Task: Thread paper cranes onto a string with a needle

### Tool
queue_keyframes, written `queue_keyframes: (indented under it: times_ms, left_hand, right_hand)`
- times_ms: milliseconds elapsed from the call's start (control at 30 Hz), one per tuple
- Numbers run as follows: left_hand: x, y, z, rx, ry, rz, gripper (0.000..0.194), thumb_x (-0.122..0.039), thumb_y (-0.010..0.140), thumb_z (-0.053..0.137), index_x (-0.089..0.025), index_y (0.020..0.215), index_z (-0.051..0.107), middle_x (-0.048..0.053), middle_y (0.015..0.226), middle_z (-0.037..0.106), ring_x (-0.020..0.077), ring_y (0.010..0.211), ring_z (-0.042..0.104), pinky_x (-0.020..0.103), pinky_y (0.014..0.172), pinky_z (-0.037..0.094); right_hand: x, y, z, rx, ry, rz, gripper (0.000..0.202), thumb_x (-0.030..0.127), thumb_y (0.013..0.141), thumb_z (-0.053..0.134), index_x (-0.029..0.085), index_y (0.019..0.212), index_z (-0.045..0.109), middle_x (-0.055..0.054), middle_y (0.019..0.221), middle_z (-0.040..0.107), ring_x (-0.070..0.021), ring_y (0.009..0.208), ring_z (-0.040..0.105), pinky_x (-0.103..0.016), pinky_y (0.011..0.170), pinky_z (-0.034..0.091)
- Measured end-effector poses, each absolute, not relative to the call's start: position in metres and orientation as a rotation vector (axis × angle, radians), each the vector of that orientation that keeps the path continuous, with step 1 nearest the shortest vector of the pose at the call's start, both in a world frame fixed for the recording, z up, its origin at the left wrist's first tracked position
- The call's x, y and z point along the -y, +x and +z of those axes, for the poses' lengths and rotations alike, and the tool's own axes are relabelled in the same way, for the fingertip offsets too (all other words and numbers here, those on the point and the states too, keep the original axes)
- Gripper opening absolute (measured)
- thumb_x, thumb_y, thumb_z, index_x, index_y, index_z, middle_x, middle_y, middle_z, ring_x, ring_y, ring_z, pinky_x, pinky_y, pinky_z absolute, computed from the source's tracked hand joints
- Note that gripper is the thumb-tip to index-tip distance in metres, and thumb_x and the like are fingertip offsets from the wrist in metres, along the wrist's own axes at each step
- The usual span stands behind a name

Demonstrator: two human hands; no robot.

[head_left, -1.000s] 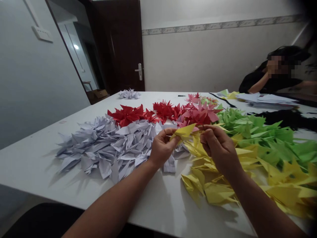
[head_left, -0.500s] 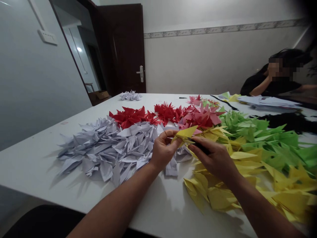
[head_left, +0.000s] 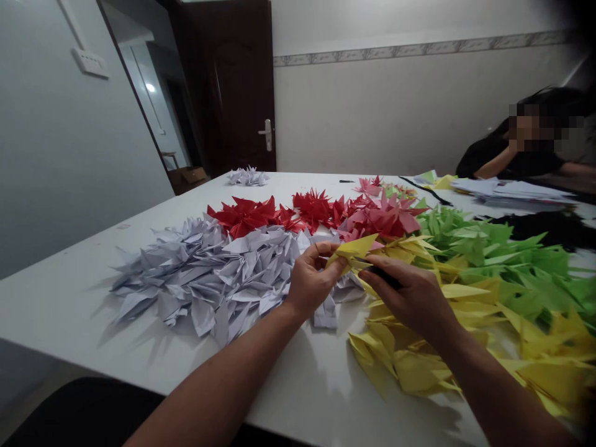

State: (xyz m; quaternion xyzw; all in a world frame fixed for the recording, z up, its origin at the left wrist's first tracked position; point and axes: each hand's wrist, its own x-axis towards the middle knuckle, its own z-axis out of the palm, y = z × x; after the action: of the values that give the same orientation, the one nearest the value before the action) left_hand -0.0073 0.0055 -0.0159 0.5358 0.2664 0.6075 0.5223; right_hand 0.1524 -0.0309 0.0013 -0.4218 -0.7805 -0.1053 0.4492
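Note:
My left hand (head_left: 314,276) pinches a folded yellow paper piece (head_left: 356,248), an origami shape with a pointed end, above the table. My right hand (head_left: 414,295) is closed on a slim black tool (head_left: 386,277) with a thin greyish tip that reaches the paper's lower fold. The fingers hide most of the tool, so its kind cannot be told. Beneath and right of my right hand lies a pile of yellow folded papers (head_left: 414,366). White folded papers (head_left: 200,285) are heaped to the left of my left hand.
Red folded papers (head_left: 244,214) and pink ones (head_left: 386,217) lie behind my hands. Green ones (head_left: 493,248) spread at right. Farther back are a paper stack (head_left: 510,188), a black heap (head_left: 544,228) and a small white pile (head_left: 248,177). A person (head_left: 507,149) sits at the far right.
The view has shifted slightly, so most of the scene sits a little higher and to the right. Both hands keep their grip, with the tool tip still at the yellow paper.

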Motion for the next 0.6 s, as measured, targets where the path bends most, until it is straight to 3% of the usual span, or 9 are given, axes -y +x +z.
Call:
queue_keyframes:
  times_ms: [400,600]
  left_hand:
    - [-0.0049,-0.0081,-0.0176,-0.658,1.287,1.466,0.025,-0.032,0.071,0.072,-0.017,0.089,0.064,0.001,0.077,0.063,0.0089,0.066,0.057,0.02,0.065,0.048]
    - [-0.0015,-0.0082,-0.013,-0.681,1.259,1.447,0.031,-0.037,0.066,0.075,-0.016,0.087,0.064,0.0,0.072,0.062,0.0059,0.054,0.051,0.017,0.049,0.04]
  right_hand:
    - [0.0321,0.1533,0.0012,1.945,-1.071,-0.225,0.018,0.028,0.085,0.058,0.018,0.095,0.069,-0.006,0.087,0.074,-0.0193,0.074,0.07,-0.027,0.063,0.053]
    - [0.033,0.1512,0.0021,1.91,-1.117,-0.154,0.019,0.03,0.085,0.056,0.02,0.093,0.069,-0.006,0.085,0.074,-0.0206,0.073,0.07,-0.029,0.064,0.054]
